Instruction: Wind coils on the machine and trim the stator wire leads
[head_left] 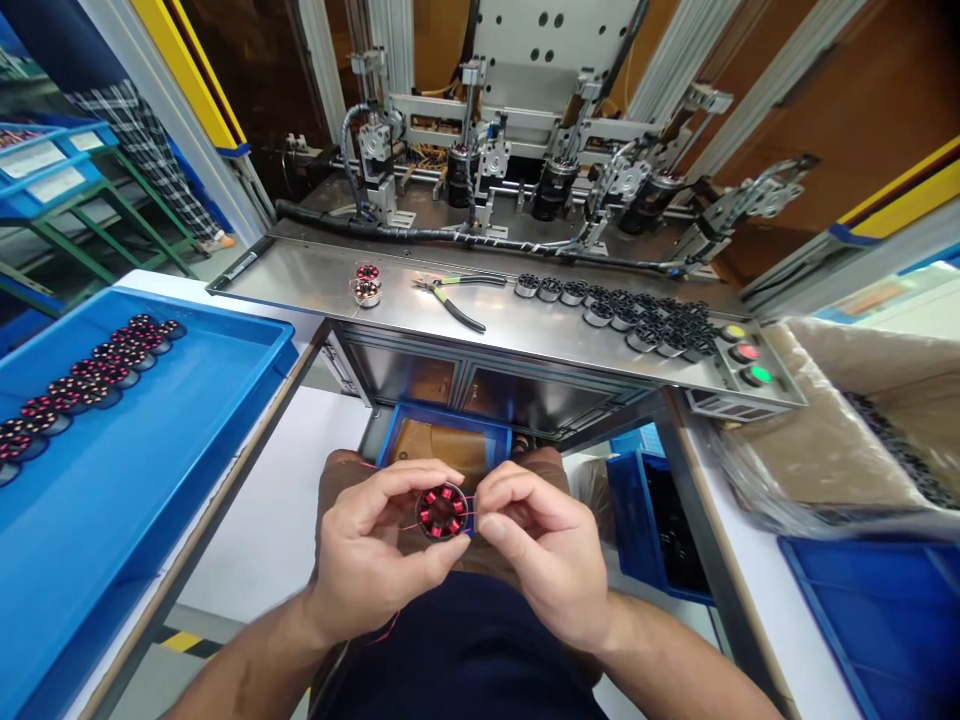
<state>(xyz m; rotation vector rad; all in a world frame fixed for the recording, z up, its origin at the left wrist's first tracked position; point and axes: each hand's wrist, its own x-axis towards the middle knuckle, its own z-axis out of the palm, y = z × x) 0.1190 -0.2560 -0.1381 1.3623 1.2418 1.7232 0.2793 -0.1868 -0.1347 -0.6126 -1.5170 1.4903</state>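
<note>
Above my lap, my left hand (382, 545) grips a round motor stator (442, 512) by its rim between thumb and fingers. The stator is a dark ring with red wire coils inside. At its right side my right hand (536, 545) pinches the thin red wire ends (471, 507) with thumb and forefinger. Another loose length of red wire (386, 630) hangs below my left hand. On the metal ledge ahead sit two wound stators (367, 290), with green-and-black cutting pliers (454, 297) to their right.
Black unwound stator cores (622, 310) line the ledge's right, beside a button box (757, 375). Behind stands a winding machine (555, 180). A blue tray (165, 430) at left holds several wound stators (90, 375). A bag-lined box (847, 400) is right; a person's legs (142, 150) show far left.
</note>
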